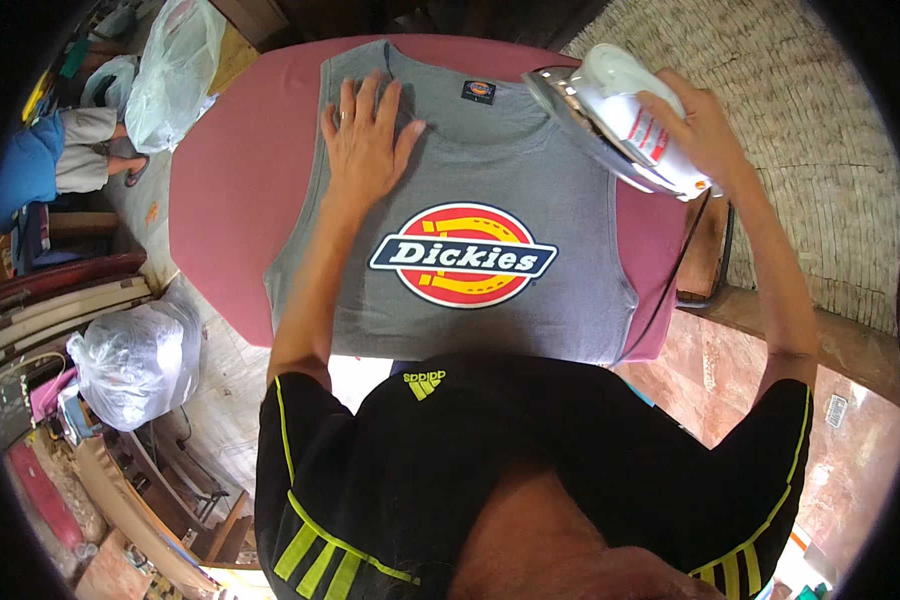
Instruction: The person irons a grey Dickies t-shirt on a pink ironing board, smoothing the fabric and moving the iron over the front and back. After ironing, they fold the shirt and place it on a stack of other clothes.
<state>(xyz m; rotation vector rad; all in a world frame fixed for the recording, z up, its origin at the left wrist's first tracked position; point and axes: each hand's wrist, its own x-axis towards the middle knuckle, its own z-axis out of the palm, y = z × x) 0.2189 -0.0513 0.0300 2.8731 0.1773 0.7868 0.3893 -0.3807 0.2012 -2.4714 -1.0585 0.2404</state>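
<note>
A grey sleeveless shirt (450,345) with a red, yellow and navy printed logo lies spread on a maroon padded ironing surface (225,220), its neckline at the far side. My left hand (367,140) rests flat on the shirt near its left shoulder, fingers spread. At the right shoulder, my right hand (703,128) is wrapped round the handle of a white clothes iron (610,115). The iron is tilted, with its metal soleplate edge toward the shirt; whether it touches the cloth I cannot tell. Its dark cord (675,270) runs down along the right side of the surface.
A woven mat-like surface (770,90) and a wooden ledge (850,345) border the right. On the left floor sit filled plastic bags (140,355) and stacked boards (65,310). Another person (70,160) in blue is at the far left. A clear bag (175,70) stands nearby.
</note>
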